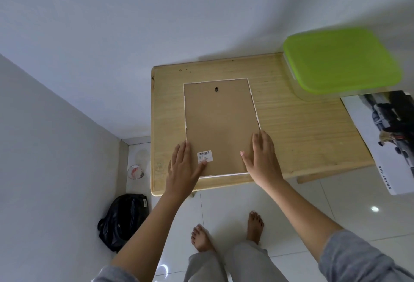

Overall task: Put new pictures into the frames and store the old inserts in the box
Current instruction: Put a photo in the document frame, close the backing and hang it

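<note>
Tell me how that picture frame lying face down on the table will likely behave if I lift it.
The frame is probably stiff: it lies dead flat, brown back up, on the table. It looks thin, so likely light. Its hidden front may be glazed, so treat it as fragile.

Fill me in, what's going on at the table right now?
A person's left hand and right hand rest flat on the near end of a picture frame lying face down on the wooden table, backing board in place. The clear box with the green lid sits closed at the far right corner; a car print overhangs the right edge.
</note>
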